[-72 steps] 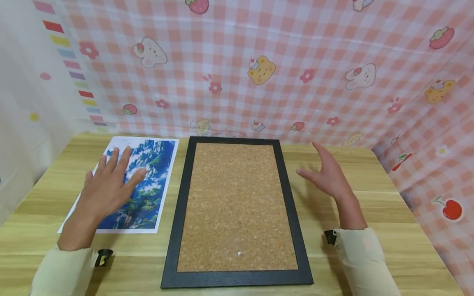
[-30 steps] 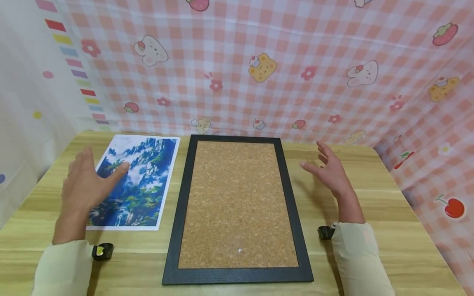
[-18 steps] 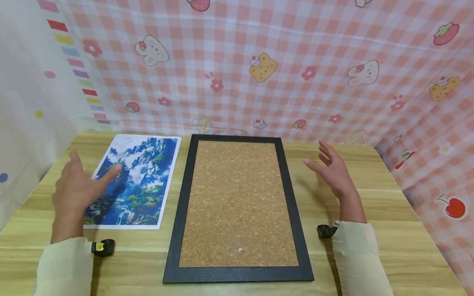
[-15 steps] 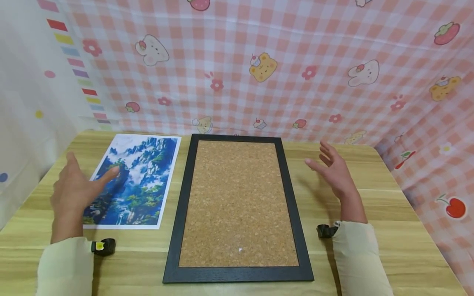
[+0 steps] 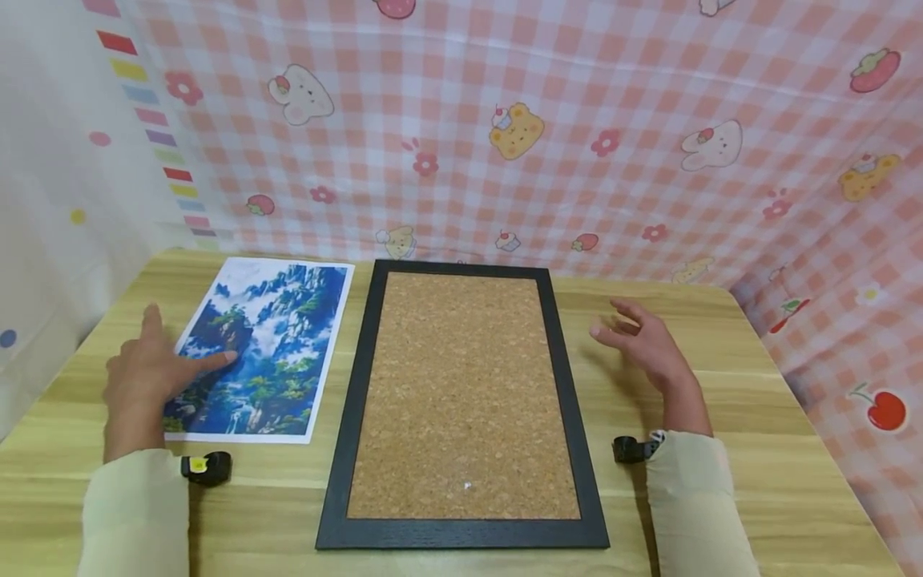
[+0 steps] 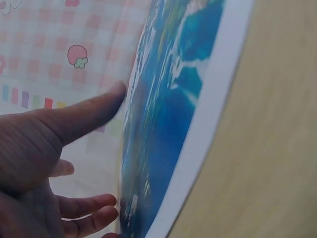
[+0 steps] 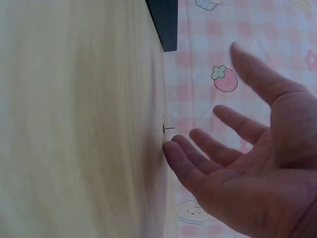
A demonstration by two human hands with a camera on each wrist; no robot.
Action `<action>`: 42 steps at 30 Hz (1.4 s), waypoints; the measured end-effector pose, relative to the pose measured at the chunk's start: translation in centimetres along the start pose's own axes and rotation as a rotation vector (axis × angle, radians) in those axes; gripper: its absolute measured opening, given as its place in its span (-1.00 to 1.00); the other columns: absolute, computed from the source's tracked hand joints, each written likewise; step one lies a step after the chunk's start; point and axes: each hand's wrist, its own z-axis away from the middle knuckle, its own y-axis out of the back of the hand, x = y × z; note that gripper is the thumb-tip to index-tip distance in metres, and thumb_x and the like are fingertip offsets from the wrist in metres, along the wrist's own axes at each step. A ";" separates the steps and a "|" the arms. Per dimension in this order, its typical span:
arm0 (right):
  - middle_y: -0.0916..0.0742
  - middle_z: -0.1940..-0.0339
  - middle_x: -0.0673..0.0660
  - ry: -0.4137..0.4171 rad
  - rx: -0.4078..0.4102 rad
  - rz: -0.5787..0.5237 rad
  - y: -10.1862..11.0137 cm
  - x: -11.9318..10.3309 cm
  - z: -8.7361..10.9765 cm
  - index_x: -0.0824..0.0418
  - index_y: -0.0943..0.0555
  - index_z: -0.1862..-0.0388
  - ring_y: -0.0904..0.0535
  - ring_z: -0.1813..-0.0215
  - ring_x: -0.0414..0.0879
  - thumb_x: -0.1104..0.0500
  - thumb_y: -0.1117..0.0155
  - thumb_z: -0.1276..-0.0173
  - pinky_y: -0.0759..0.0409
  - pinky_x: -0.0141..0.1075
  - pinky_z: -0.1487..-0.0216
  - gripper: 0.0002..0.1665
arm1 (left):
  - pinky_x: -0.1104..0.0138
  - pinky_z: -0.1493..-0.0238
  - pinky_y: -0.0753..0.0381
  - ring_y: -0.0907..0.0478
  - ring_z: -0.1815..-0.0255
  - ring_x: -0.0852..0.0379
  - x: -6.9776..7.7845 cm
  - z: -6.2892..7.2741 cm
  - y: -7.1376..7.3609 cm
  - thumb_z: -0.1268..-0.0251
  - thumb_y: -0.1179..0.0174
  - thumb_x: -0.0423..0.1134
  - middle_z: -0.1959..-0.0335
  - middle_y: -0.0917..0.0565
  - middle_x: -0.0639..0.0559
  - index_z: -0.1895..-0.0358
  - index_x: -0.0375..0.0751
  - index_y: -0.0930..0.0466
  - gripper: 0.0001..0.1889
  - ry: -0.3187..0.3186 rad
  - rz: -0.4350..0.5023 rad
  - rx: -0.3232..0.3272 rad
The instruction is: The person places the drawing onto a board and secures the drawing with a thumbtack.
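Note:
A printed landscape picture [image 5: 288,344] with a white border lies on the left of the table. My left hand [image 5: 144,385] is at its left edge, thumb stretched over the print and fingers beside the edge. The left wrist view shows the thumb [image 6: 84,114] extended near the glossy picture [image 6: 168,129], gripping nothing. In the middle lies a black frame [image 5: 461,534] around a cork panel [image 5: 465,401]. My right hand [image 5: 649,344] is right of the frame, holding nothing, its fingers loosely bent. In the right wrist view, its fingertips [image 7: 171,148] are close to the tabletop.
The wooden table [image 5: 757,449] meets a pink checked cloth [image 5: 461,120] at the back and right. A frame corner [image 7: 166,29] shows in the right wrist view. A tiny dark thing with a thin stem [image 7: 169,128] stands near the right fingertips; its kind is unclear.
My left hand has moved from above the picture to its left edge and come lower. The right hand has dipped slightly toward the table. Frame and picture have stayed in place.

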 end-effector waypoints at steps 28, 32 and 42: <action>-0.72 0.10 0.37 -0.015 0.114 0.498 0.0 0.1 -1.8 0.44 -0.71 0.05 -0.60 0.07 0.24 0.25 -0.25 -0.48 -0.57 -0.01 0.11 -0.75 | -0.30 -0.23 -0.37 -0.31 -0.10 -0.53 -0.4 -0.1 0.7 -0.29 -0.38 -0.01 -0.30 -0.21 -0.71 -0.43 -0.74 0.01 0.02 0.039 0.002 -0.125; -0.72 0.06 0.37 -0.020 0.149 0.480 0.0 0.3 -1.4 0.41 -0.72 0.05 -0.60 0.07 0.22 0.21 -0.25 -0.49 -0.56 -0.05 0.13 -0.73 | -0.31 -0.19 -0.37 -0.29 -0.10 -0.52 -0.4 -0.1 0.5 -0.29 -0.37 -0.05 -0.25 -0.24 -0.70 -0.41 -0.72 -0.10 -0.07 0.007 0.003 -0.101; -0.74 0.05 0.37 -0.043 0.257 0.308 -0.2 1.2 -0.9 0.40 -0.69 -0.01 -0.70 0.14 0.12 0.18 -0.21 -0.54 -0.63 -0.26 0.21 -0.70 | -0.35 -0.25 -0.30 -0.26 -0.14 -0.56 -0.6 -0.3 0.1 -0.35 -0.32 -0.16 -0.30 -0.17 -0.72 -0.49 -0.65 0.06 -0.07 0.000 0.071 -0.079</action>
